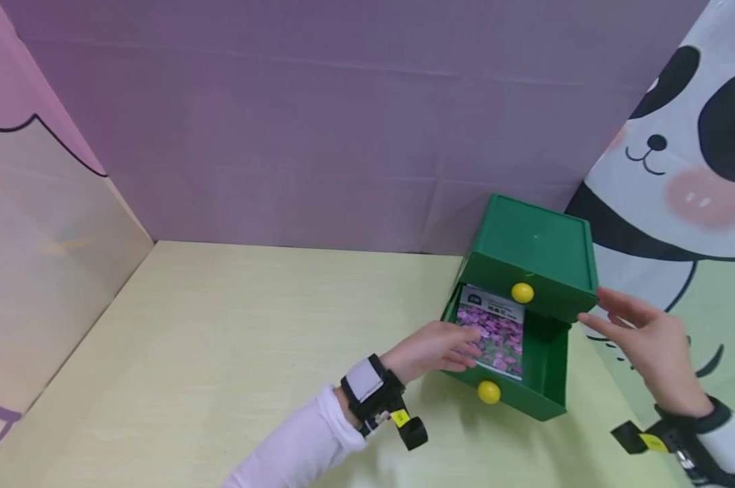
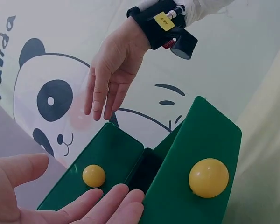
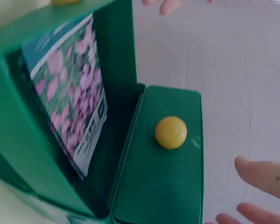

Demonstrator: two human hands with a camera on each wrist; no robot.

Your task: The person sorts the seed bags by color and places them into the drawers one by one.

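Note:
A small green cabinet with two yellow-knobbed drawers stands at the right of the table. Its lower drawer is pulled out, and a seed packet printed with pink flowers leans inside it. My left hand reaches in from the left with straight fingers touching the packet's near edge; it lies flat and open in the left wrist view. My right hand hovers open just off the cabinet's right side, fingers pointing at the upper drawer front. The right wrist view shows the packet and the upper knob.
A purple wall closes the back. A panda-printed panel stands directly behind and to the right of the cabinet, and a pink and beige panel bounds the left. The pale yellow tabletop stretches to the left.

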